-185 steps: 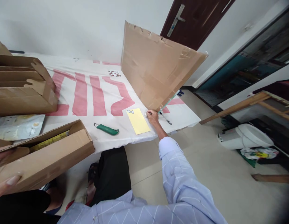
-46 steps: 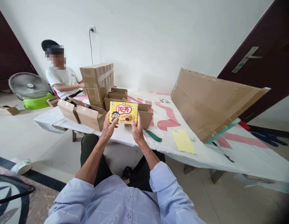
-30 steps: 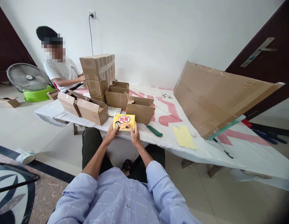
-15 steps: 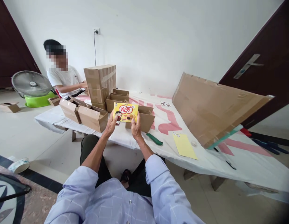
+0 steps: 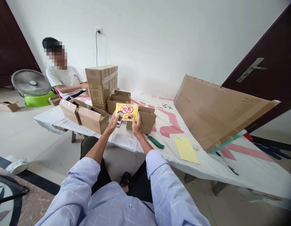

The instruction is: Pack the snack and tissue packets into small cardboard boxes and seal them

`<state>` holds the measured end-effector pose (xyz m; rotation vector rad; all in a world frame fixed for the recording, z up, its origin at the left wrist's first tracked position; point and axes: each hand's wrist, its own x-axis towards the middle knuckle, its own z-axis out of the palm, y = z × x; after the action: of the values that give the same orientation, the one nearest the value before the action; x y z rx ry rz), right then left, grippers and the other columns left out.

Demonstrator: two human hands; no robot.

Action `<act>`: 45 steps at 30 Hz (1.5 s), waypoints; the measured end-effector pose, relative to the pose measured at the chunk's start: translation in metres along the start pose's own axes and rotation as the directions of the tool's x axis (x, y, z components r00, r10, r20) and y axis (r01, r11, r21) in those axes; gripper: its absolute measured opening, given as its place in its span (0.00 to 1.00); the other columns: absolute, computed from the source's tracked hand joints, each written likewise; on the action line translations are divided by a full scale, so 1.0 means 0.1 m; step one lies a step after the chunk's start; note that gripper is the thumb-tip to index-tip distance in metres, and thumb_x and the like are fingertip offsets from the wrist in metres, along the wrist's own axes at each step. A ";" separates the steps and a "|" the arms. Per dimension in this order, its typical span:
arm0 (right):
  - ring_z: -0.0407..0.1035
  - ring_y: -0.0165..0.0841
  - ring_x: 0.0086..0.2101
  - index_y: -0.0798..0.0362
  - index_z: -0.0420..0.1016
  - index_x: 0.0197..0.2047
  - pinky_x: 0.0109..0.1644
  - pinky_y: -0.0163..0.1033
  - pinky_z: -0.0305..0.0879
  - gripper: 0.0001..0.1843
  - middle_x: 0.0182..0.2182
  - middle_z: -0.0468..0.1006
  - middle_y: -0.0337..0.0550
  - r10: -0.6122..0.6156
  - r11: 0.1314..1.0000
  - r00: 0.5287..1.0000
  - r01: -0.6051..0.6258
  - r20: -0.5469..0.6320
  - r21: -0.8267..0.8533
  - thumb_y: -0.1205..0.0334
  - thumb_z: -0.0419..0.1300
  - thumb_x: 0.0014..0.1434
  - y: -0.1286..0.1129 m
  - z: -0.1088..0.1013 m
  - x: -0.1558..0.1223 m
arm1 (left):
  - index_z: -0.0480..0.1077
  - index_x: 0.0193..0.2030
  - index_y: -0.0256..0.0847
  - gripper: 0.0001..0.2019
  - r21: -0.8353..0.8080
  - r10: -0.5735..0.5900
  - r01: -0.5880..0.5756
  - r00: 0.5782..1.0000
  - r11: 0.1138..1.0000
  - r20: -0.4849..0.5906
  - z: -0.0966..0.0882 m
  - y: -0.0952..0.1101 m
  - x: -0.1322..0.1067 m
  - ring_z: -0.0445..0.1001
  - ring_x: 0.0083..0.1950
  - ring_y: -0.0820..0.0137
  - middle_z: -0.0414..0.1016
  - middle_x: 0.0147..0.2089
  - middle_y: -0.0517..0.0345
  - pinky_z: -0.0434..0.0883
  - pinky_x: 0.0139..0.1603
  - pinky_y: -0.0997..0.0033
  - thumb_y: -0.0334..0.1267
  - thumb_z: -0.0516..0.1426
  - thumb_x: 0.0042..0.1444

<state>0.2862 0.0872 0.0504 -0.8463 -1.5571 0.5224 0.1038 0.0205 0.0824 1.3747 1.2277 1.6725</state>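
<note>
Between my two hands I hold a yellow snack box with red lettering and a cartoon figure, its printed face toward me. My left hand grips its left edge, thumb on the front. Its right edge is in my right hand, fingers mostly hidden behind it. Just behind and right of it stands an open cardboard carton on the table. Part of a small dark-and-white item shows below the box near my left fingers; I cannot make out its kind. A green-handled tool lies to the right.
Open cartons line the left, before a taped carton stack. A co-worker sits behind the stack. On the cloth-covered table lie a yellow sheet and a large leaning cardboard box. A fan stands left.
The snack box has tilted slightly and shifted a little within the view, still held by both hands. More of the item beneath it shows. The camera view has moved slightly.
</note>
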 end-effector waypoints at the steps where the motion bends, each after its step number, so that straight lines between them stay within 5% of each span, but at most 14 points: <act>1: 0.66 0.50 0.72 0.51 0.60 0.82 0.78 0.61 0.63 0.42 0.72 0.72 0.59 0.000 1.000 1.000 -0.001 -0.006 -0.004 0.36 0.48 0.76 0.02 0.01 0.02 | 0.68 0.74 0.44 0.37 0.002 -0.004 0.004 1.000 1.000 0.001 0.00 -0.01 0.02 0.76 0.46 0.63 0.78 0.54 0.48 0.77 0.34 0.73 0.67 0.58 0.68; 9: 0.66 0.50 0.73 0.53 0.58 0.83 0.78 0.59 0.64 0.44 0.74 0.70 0.61 -0.005 0.999 1.000 0.007 0.028 -0.051 0.33 0.47 0.76 0.14 0.00 0.09 | 0.71 0.70 0.44 0.35 0.006 0.003 -0.003 1.000 1.000 0.015 0.00 -0.08 0.07 0.76 0.46 0.63 0.77 0.55 0.47 0.78 0.34 0.71 0.67 0.59 0.68; 15: 0.68 0.50 0.71 0.51 0.60 0.82 0.77 0.60 0.66 0.39 0.73 0.72 0.60 -0.013 0.999 0.998 0.016 0.056 -0.041 0.40 0.51 0.76 0.13 -0.08 0.03 | 0.73 0.67 0.45 0.32 -0.023 -0.083 0.084 0.996 0.996 0.029 -0.02 -0.18 0.07 0.78 0.48 0.63 0.79 0.58 0.47 0.78 0.35 0.72 0.63 0.63 0.64; 22: 0.70 0.51 0.69 0.53 0.58 0.82 0.76 0.59 0.68 0.39 0.72 0.73 0.61 -0.031 0.997 0.989 0.042 0.147 -0.072 0.49 0.57 0.74 0.20 -0.30 -0.42 | 0.75 0.59 0.41 0.31 -0.064 -0.224 0.232 0.968 0.970 0.112 -0.18 -0.40 -0.19 0.84 0.47 0.58 0.84 0.47 0.49 0.79 0.43 0.64 0.52 0.69 0.51; 29: 0.79 0.50 0.60 0.50 0.64 0.78 0.67 0.58 0.78 0.40 0.66 0.80 0.58 0.077 0.994 0.957 -0.051 0.280 -0.100 0.57 0.66 0.66 0.32 -0.39 -0.81 | 0.77 0.53 0.38 0.30 -0.070 -0.274 0.284 0.953 0.956 0.128 -0.27 -0.59 -0.30 0.84 0.50 0.51 0.86 0.50 0.47 0.82 0.47 0.55 0.39 0.68 0.38; 37: 0.79 0.50 0.60 0.49 0.69 0.73 0.68 0.60 0.77 0.37 0.63 0.82 0.56 0.088 0.990 0.948 -0.048 0.306 -0.136 0.62 0.66 0.61 0.40 -0.42 -1.05 | 0.80 0.45 0.41 0.25 0.057 -0.213 0.208 0.972 0.976 0.095 -0.34 -0.59 -0.41 0.83 0.53 0.54 0.85 0.46 0.55 0.81 0.59 0.52 0.28 0.62 0.35; 45: 0.82 0.49 0.53 0.49 0.72 0.67 0.60 0.56 0.82 0.30 0.55 0.85 0.54 0.135 0.989 0.943 -0.113 0.305 -0.091 0.58 0.68 0.64 0.42 -0.48 -1.11 | 0.79 0.44 0.41 0.19 0.187 -0.135 0.122 0.989 0.975 0.058 -0.32 -0.47 -0.52 0.80 0.47 0.60 0.83 0.43 0.56 0.79 0.54 0.60 0.27 0.62 0.42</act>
<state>0.3426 0.0223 -0.0448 -0.9562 -1.8258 0.7220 0.0815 -0.0173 0.0187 1.4169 1.4265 1.4404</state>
